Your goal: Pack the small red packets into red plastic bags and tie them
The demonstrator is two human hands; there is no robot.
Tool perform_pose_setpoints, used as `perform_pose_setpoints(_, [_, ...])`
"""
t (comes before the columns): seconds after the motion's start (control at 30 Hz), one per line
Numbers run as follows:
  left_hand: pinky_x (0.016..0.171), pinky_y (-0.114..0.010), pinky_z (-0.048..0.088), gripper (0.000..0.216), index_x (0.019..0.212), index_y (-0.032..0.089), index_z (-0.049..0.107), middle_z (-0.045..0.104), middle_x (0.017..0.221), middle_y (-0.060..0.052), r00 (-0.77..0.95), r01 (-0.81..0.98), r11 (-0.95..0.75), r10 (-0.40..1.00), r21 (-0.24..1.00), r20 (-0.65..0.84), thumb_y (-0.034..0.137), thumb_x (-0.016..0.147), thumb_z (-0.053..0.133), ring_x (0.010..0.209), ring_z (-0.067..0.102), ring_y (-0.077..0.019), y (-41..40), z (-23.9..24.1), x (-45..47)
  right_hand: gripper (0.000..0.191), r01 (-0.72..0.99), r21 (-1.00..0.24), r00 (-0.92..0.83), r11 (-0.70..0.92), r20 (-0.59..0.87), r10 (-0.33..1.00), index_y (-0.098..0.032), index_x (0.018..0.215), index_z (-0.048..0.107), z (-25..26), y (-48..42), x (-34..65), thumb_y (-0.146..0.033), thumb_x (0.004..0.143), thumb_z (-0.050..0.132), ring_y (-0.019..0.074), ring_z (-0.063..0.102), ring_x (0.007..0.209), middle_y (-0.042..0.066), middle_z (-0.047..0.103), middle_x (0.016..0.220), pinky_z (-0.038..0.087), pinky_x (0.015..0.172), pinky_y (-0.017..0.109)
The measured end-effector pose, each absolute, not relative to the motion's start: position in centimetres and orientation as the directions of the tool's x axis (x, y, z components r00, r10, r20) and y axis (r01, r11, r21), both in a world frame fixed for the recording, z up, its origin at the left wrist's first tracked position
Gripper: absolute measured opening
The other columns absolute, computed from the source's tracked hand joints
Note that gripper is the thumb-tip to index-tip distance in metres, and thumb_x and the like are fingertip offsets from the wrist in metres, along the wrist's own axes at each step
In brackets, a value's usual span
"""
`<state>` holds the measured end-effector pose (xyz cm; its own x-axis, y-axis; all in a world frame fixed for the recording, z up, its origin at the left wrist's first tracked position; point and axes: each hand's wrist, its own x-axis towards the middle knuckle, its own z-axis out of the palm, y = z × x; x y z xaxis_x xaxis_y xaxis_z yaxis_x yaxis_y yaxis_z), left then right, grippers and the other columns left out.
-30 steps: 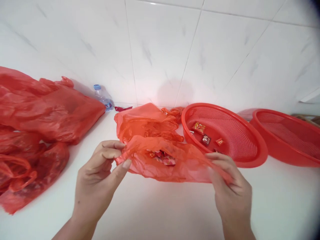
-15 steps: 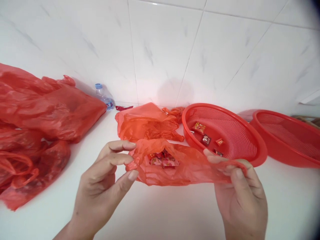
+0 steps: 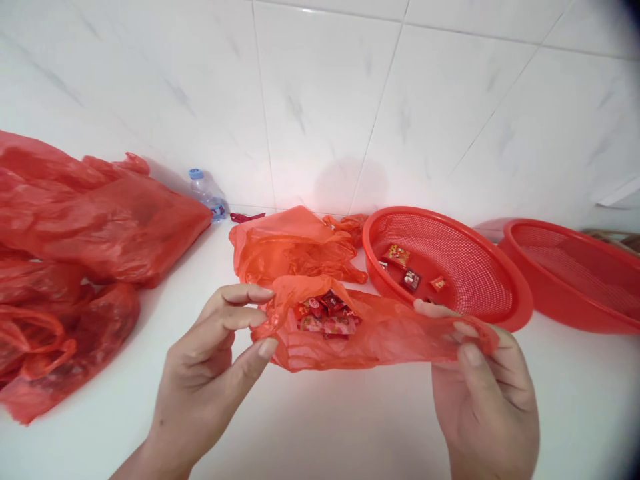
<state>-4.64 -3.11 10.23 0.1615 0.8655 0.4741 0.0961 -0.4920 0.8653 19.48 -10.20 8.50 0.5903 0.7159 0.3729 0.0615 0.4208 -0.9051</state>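
Between my hands a red plastic bag (image 3: 380,340) is stretched sideways, its mouth turned up toward me. Inside it several wrapped candies (image 3: 327,313) show, in red and pink wrappers. My left hand (image 3: 205,373) pinches the bag's left edge with thumb and fingers. At the other end, my right hand (image 3: 490,393) grips the gathered end of the bag, some fingers seen through the film. Just behind lies a flattened red bag (image 3: 295,247). Beyond my right hand, a red mesh basket (image 3: 450,220) holds several small wrapped candies (image 3: 411,280).
Large filled red bags (image 3: 110,227) occupy the left side. A plastic bottle (image 3: 207,197) stands against the tiled wall (image 3: 320,100), near a dark red strip (image 3: 247,217). A second red basket (image 3: 565,293) sits at the far right. White surface (image 3: 330,427) lies under everything.
The bag's mouth has opened a little wider, so more of the candies show. My right hand has shifted slightly right with its end of the bag.
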Motion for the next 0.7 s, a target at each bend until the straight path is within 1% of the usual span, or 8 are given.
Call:
perform_pose_setpoints(0.3, [0.083, -0.035, 0.052, 0.014, 0.087, 0.026, 0.065, 0.057, 0.108, -0.006, 0.173, 0.092, -0.489, 0.866, 0.867, 0.470, 0.015, 0.079, 0.064, 0.104, 0.056, -0.0229, -3.09, 10.13, -4.63, 0.019, 0.054, -0.891, 0.574, 0.451, 0.398, 0.716, -0.026, 0.103, 0.062, 8.34, -10.22, 19.36, -0.022, 0.086, 0.055, 0.0297, 0.058, 0.112, 0.007, 0.066, 0.113, 0.043, 0.094, 0.060])
perform_pose_setpoints(0.43, [0.084, -0.035, 0.051, 0.013, 0.087, 0.025, 0.064, 0.057, 0.107, -0.005, 0.175, 0.093, -0.481, 0.870, 0.872, 0.461, 0.015, 0.079, 0.064, 0.104, 0.056, -0.0227, -3.03, 9.99, -4.54, 0.021, 0.069, -0.884, 0.580, 0.462, 0.412, 0.703, -0.027, 0.104, 0.064, 8.29, -10.21, 19.30, -0.021, 0.086, 0.055, 0.0292, 0.058, 0.112, 0.005, 0.065, 0.115, 0.042, 0.096, 0.060])
perform_pose_setpoints(0.6, [0.085, -0.035, 0.051, 0.013, 0.086, 0.025, 0.065, 0.057, 0.106, -0.005, 0.181, 0.104, -0.485, 0.868, 0.868, 0.463, 0.015, 0.079, 0.063, 0.104, 0.056, -0.0223, -3.07, 9.95, -4.56, 0.022, 0.052, -0.884, 0.585, 0.465, 0.405, 0.703, -0.025, 0.104, 0.065, 8.31, -10.19, 19.21, -0.020, 0.086, 0.055, 0.0303, 0.057, 0.113, 0.007, 0.064, 0.117, 0.041, 0.097, 0.060])
perform_pose_setpoints(0.7, [0.085, -0.035, 0.051, 0.012, 0.086, 0.024, 0.064, 0.057, 0.105, -0.005, 0.184, 0.105, -0.488, 0.866, 0.866, 0.465, 0.015, 0.079, 0.064, 0.104, 0.055, -0.0225, -3.10, 9.96, -4.55, 0.022, 0.055, -0.878, 0.583, 0.476, 0.415, 0.699, -0.025, 0.104, 0.066, 8.31, -10.06, 19.13, -0.020, 0.086, 0.056, 0.0306, 0.056, 0.114, 0.007, 0.065, 0.117, 0.041, 0.097, 0.060])
